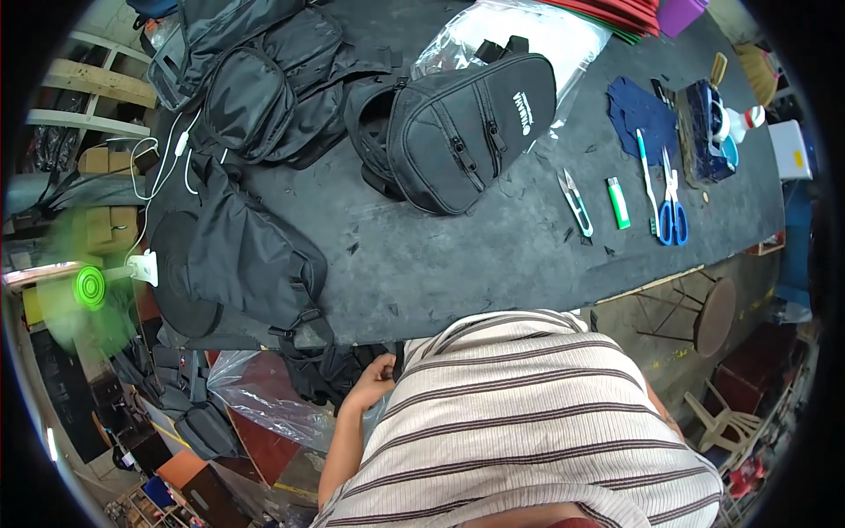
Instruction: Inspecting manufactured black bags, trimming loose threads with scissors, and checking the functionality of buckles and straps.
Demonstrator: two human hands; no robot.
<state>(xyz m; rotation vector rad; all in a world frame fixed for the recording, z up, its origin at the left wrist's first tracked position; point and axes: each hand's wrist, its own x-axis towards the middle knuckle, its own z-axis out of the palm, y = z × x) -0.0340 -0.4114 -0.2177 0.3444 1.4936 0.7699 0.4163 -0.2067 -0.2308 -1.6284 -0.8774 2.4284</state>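
My left hand is low beside my body, just below the table's near edge. Its fingers are curled next to dark material, and what they hold is partly hidden by my striped shirt. Close to it, a heap of black straps and fabric hangs below the edge. Of my right arm only a sliver of forearm shows; the hand itself is out of sight. On the table ahead lies a black backpack with two front zips and a partly open side. A limp black bag piece with straps droops at the table's left.
More black bags pile up at the far left. Thread snips, a green lighter, a toothbrush and blue-handled scissors lie to the right, near a navy cloth. A green fan spins at the left edge.
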